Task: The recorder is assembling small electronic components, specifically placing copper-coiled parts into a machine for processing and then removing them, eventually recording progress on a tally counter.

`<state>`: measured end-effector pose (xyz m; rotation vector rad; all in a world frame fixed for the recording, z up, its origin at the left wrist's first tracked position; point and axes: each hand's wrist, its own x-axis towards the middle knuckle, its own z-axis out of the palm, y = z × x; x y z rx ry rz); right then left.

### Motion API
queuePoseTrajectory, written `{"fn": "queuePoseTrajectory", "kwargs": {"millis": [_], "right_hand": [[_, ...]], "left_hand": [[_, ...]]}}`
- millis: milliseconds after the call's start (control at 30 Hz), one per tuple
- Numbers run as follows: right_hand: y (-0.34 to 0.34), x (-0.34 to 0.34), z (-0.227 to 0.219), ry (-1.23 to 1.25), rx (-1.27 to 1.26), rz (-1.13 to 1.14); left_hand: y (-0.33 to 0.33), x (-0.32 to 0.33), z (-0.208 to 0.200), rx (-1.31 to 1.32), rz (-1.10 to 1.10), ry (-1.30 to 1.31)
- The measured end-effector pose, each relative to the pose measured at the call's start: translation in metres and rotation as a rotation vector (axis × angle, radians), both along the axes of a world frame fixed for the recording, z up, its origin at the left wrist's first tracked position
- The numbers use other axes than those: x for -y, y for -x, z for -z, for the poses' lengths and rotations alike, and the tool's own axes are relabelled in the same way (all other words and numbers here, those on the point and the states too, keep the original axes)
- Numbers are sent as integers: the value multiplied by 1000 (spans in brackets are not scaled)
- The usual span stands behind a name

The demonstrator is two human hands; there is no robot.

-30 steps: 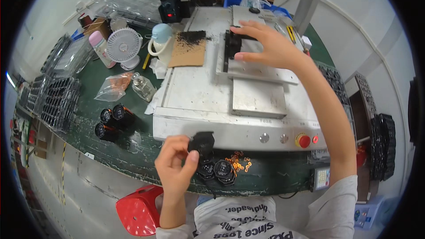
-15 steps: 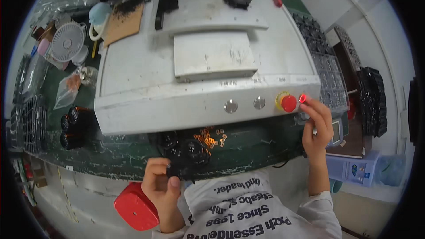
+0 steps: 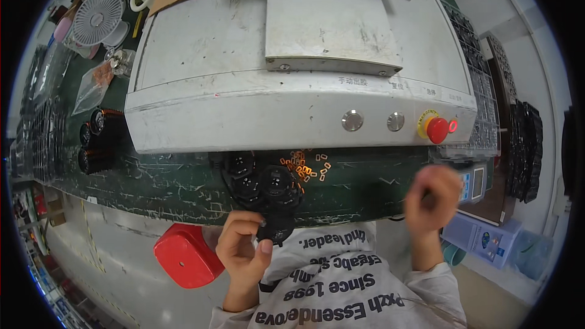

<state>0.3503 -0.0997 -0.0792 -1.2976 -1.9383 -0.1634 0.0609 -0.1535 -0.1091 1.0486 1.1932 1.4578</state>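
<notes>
Between the thumb and fingers of my left hand [image 3: 244, 247] is a black round plastic part [image 3: 277, 228], held just off the table's front edge. Several similar black round parts [image 3: 272, 184] lie in a cluster on the green table [image 3: 359, 192] just beyond it. Small orange rectangular rings [image 3: 306, 170] are scattered beside that cluster. My right hand [image 3: 434, 198] hangs apart from the machine's front, below a lit red button [image 3: 453, 126] and a red emergency stop knob [image 3: 437, 130]. Motion smears its fingers, so I cannot see how they are closed.
A large white machine [image 3: 201, 123] with two silver buttons [image 3: 352, 120] spans the table. At left stand black cylinders [image 3: 106, 123], a bag [image 3: 94, 88] and a white fan [image 3: 100, 17]. A small device with a screen [image 3: 477, 184] sits at right; a red stool [image 3: 186, 256] is below.
My right hand has left the lit red button and dropped toward me. My left hand still holds the black part. The whole view has shifted, bringing the machine's front panel closer.
</notes>
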Motion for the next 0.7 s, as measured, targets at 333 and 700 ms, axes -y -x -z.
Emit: {"fn": "queuePoseTrajectory", "kwargs": {"millis": [333,700], "right_hand": [[79,-8,38,457,-52,-96],[78,-6,38,436,-215,-202]], "left_hand": [[-2,3,2,-184,144,10],[-18,-5,-2,-323,232,-38]]}}
